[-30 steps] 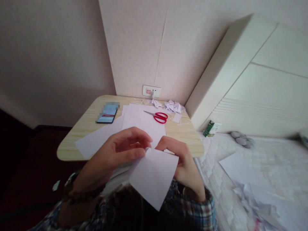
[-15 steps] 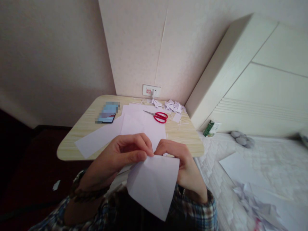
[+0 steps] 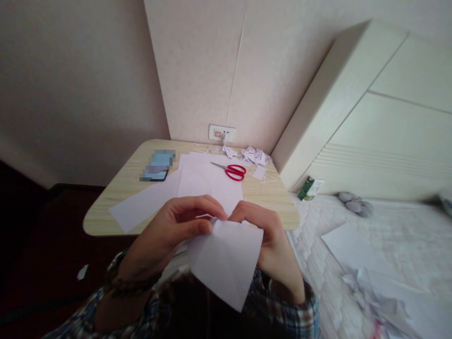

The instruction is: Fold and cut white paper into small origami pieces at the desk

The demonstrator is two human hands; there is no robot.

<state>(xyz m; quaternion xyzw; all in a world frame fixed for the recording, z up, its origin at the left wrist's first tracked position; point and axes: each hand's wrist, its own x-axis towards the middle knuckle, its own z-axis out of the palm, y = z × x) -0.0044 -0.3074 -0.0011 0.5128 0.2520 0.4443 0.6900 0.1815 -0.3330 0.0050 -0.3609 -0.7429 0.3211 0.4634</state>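
Observation:
A piece of white paper (image 3: 228,261) with faint creases hangs between my hands, in front of the table's near edge. My left hand (image 3: 183,226) pinches its upper left edge between thumb and fingers. At the upper right edge, my right hand (image 3: 263,230) has its fingers closed on the paper, partly hidden behind it. Beyond my hands, white paper sheets (image 3: 208,183) lie on the table, and scissors (image 3: 235,172) with red handles rest on top of them.
A phone (image 3: 158,165) lies on the wooden table (image 3: 106,214) at left. Folded paper pieces (image 3: 254,155) and thin scraps sit at the back right, below a wall socket (image 3: 221,133). On the bed (image 3: 310,226) are more paper, a green-and-white carton (image 3: 310,188) and a grey fluffy item (image 3: 355,203).
The fingers of both hands have shifted slightly along the paper's top edge. The paper's top edge and lower corner sit a little higher. Everything on the table stays as it was.

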